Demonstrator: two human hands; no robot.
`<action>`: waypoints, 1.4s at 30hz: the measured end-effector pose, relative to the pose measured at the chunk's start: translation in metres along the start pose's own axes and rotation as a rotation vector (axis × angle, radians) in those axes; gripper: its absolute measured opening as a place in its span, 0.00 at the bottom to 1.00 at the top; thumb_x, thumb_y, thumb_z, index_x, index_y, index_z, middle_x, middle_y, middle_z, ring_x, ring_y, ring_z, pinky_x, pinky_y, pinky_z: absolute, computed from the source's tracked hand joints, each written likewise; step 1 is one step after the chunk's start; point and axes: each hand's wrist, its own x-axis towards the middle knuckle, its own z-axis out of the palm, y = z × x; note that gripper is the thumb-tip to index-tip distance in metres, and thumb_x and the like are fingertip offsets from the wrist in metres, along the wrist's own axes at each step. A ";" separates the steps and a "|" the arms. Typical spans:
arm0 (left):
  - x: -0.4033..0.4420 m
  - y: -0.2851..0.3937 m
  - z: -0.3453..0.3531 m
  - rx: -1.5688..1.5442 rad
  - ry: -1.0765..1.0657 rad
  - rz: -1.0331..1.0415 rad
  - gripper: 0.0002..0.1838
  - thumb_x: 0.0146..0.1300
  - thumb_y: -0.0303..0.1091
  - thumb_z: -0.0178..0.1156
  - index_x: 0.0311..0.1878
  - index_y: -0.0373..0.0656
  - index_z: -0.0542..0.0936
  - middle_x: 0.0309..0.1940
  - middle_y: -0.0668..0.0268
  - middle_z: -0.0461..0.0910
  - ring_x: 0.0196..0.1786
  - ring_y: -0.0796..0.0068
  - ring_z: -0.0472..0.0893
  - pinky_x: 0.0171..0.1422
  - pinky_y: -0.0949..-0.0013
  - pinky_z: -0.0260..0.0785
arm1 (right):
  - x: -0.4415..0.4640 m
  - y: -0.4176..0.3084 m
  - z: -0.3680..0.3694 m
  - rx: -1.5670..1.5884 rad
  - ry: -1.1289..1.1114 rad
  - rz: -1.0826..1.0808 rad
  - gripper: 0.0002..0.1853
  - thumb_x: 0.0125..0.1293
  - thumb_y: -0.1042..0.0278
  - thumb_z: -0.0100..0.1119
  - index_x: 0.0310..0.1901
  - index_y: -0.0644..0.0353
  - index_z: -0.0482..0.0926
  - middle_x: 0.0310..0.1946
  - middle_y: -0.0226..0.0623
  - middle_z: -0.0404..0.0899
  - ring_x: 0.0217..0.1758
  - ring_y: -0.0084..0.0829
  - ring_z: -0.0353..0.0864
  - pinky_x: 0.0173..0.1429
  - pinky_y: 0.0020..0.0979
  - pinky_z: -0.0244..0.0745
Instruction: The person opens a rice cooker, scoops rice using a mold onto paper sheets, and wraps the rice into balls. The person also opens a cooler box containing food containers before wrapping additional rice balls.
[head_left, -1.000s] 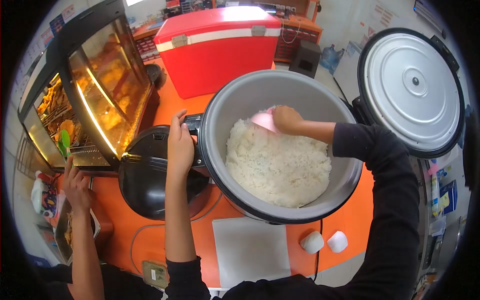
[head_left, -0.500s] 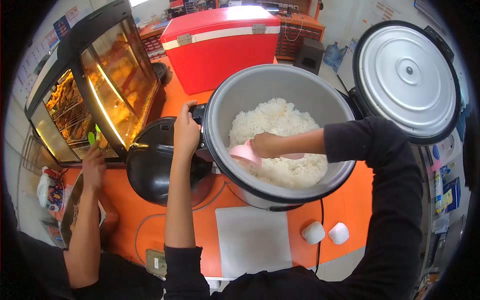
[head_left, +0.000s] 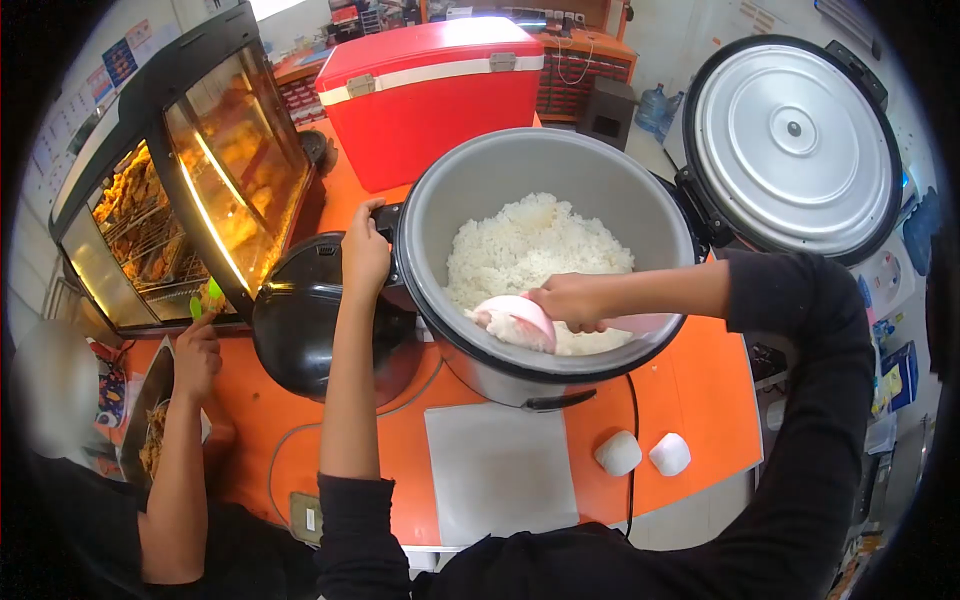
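Honestly, the spot I'd worry over is the near rim of the cooker [head_left: 560, 160]. The pink scoop [head_left: 537, 318] hangs low inside it there, tilted and carrying rice [head_left: 508, 327]; tip it further or knock it on the rim, and grains could scatter onto the orange tabletop [head_left: 690, 400] or the white sheet [head_left: 500, 475] lying along its near edge. The right hand [head_left: 572, 299] has its fingers clasped around the scoop, and the wrist crosses the cooker's right rim, so a low swing could bump it. The left hand [head_left: 366, 260] is curled onto the side handle [head_left: 389, 224]; should that hold slacken while the scoop pushes hard, the cooker might shift.

As for room, the right is tight: the raised lid [head_left: 795, 170] stands out by the tabletop's right edge, near the right sleeve [head_left: 800, 300]. Two white lumps [head_left: 619, 453] sit toward the near right corner, and a dark cord [head_left: 632, 400] runs just beside one of them to the near edge, where it could snag. Leftward, a black lidded pot [head_left: 310, 330] crowds the left arm, with another person's forearm [head_left: 175, 490] beyond. The red cooler [head_left: 440, 120] closes off the far edge. The easiest path seems to be over the near rim, above the sheet.
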 end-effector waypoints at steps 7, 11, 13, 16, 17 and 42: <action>0.003 -0.016 0.002 0.013 0.001 0.089 0.17 0.65 0.27 0.38 0.52 0.39 0.72 0.47 0.51 0.75 0.52 0.59 0.75 0.57 0.63 0.63 | 0.064 0.031 -0.072 -0.012 -0.272 -0.025 0.21 0.67 0.50 0.37 0.33 0.60 0.73 0.15 0.28 0.64 0.14 0.22 0.62 0.20 0.28 0.61; 0.006 -0.020 0.003 -0.019 -0.004 0.098 0.17 0.66 0.28 0.37 0.52 0.40 0.73 0.45 0.52 0.76 0.47 0.63 0.76 0.53 0.65 0.64 | 0.097 0.004 -0.025 0.008 0.411 0.075 0.29 0.70 0.48 0.31 0.44 0.72 0.72 0.22 0.46 0.74 0.20 0.38 0.74 0.33 0.41 0.73; 0.007 -0.020 0.003 -0.037 -0.019 0.101 0.17 0.66 0.28 0.37 0.52 0.40 0.73 0.44 0.53 0.76 0.45 0.65 0.76 0.51 0.66 0.65 | 0.102 0.007 -0.025 0.056 0.406 0.051 0.30 0.71 0.48 0.30 0.44 0.72 0.72 0.22 0.46 0.74 0.22 0.39 0.76 0.35 0.41 0.73; 0.005 -0.020 0.002 0.015 -0.010 0.113 0.17 0.66 0.27 0.37 0.52 0.40 0.73 0.42 0.55 0.76 0.37 0.70 0.76 0.46 0.69 0.66 | 0.113 0.022 -0.050 -0.201 0.338 -0.054 0.22 0.63 0.57 0.41 0.46 0.70 0.72 0.20 0.46 0.75 0.21 0.35 0.78 0.28 0.37 0.73; 0.002 -0.013 0.001 0.027 -0.021 0.073 0.17 0.66 0.27 0.37 0.52 0.40 0.73 0.41 0.56 0.76 0.34 0.72 0.75 0.44 0.70 0.66 | 0.114 0.025 -0.062 -0.346 0.319 -0.101 0.19 0.59 0.61 0.46 0.47 0.68 0.72 0.19 0.46 0.76 0.20 0.33 0.78 0.24 0.35 0.73; 0.006 -0.014 0.004 0.053 0.006 0.105 0.16 0.65 0.26 0.38 0.51 0.40 0.72 0.43 0.50 0.77 0.43 0.59 0.78 0.49 0.63 0.66 | -0.028 -0.020 0.003 0.002 0.108 0.028 0.27 0.69 0.52 0.28 0.34 0.69 0.71 0.17 0.41 0.68 0.16 0.33 0.68 0.21 0.35 0.66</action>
